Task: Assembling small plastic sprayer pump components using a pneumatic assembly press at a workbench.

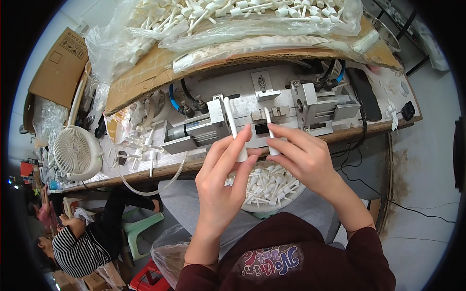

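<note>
1. The left hand [218, 179] has its thumb and fingers pinched on a long white plastic stick [232, 120]. The stick is just in front of the silver metal machine [268, 95], and its thin end points at the machine.
2. The right hand [308, 155] pinches a thinner-looking white plastic stick [268, 116] with its thumb and fingers. It is also in front of the machine's middle, and the two sticks are side by side, apart.
3. A round white bowl [262, 208] full of small white plastic pieces [272, 186] sits on the lap, nearer the person than the machine.
4. Behind the machine, a big heap of white plastic sticks [252, 9] lies in clear plastic over a brown cardboard sheet [141, 77].
5. Left of the machine is a round white fan [77, 150].
6. Right of the machine lies a flat black thing [364, 94].
</note>
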`<control>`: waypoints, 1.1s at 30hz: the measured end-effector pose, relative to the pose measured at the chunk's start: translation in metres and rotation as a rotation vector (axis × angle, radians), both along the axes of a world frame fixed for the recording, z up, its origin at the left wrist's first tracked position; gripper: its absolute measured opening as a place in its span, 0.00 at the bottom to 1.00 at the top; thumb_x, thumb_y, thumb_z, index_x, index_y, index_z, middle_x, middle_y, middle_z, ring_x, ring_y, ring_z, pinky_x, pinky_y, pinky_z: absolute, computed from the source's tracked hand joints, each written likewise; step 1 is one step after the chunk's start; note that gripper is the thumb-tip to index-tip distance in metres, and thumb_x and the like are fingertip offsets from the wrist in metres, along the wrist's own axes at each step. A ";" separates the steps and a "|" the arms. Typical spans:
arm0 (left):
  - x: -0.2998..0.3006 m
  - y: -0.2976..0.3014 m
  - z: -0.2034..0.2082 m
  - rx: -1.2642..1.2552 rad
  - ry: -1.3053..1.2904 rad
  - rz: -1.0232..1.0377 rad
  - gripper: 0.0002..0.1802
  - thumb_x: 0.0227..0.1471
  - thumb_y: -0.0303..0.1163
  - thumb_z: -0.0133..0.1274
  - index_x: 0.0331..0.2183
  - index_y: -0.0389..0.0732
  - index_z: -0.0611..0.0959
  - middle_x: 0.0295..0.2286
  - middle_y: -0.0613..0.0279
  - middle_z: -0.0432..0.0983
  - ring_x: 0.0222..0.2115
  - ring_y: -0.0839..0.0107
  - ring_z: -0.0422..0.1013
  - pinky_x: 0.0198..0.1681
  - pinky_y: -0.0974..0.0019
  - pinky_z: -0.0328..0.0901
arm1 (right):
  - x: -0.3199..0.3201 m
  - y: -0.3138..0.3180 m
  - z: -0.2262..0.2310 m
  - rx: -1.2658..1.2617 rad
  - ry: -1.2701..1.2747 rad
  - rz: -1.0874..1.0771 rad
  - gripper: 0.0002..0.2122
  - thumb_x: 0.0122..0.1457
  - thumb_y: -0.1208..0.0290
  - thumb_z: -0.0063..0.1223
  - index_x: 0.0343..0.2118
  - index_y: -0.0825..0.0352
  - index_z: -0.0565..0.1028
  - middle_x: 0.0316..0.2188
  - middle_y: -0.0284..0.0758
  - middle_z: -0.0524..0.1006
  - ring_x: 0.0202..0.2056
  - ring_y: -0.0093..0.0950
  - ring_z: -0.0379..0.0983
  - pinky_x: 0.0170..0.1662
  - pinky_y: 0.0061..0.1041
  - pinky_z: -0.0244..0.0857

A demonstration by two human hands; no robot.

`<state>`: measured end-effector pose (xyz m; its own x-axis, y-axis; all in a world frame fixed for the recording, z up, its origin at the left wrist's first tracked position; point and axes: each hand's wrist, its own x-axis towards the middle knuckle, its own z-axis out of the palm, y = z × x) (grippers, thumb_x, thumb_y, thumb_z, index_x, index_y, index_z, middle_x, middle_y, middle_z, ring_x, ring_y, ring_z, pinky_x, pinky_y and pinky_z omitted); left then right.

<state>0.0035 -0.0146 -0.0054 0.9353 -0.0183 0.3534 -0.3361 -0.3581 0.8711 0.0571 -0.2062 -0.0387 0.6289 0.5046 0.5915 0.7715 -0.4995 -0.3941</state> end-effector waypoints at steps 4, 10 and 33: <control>-0.004 -0.002 -0.005 -0.098 0.010 0.051 0.26 0.46 0.12 0.61 0.50 0.31 0.77 0.45 0.48 0.77 0.39 0.66 0.79 0.42 0.69 0.75 | 0.006 0.011 0.002 -0.175 -0.119 -0.048 0.12 0.45 0.73 0.61 0.34 0.70 0.79 0.45 0.41 0.80 0.27 0.28 0.79 0.31 0.24 0.70; -0.002 0.006 -0.007 0.033 -0.129 0.104 0.20 0.40 0.12 0.65 0.40 0.31 0.82 0.42 0.51 0.76 0.39 0.68 0.78 0.38 0.70 0.77 | 0.015 0.014 0.012 -0.294 -0.119 -0.069 0.09 0.45 0.74 0.55 0.30 0.71 0.78 0.44 0.45 0.81 0.20 0.27 0.77 0.27 0.23 0.70; -0.006 0.007 -0.014 0.172 -0.306 0.106 0.22 0.37 0.17 0.69 0.40 0.36 0.87 0.48 0.51 0.73 0.33 0.71 0.77 0.34 0.70 0.73 | 0.216 0.014 0.143 -0.395 -0.420 -0.308 0.30 0.45 0.76 0.66 0.56 0.56 0.72 0.54 0.33 0.74 0.52 0.27 0.72 0.50 0.34 0.70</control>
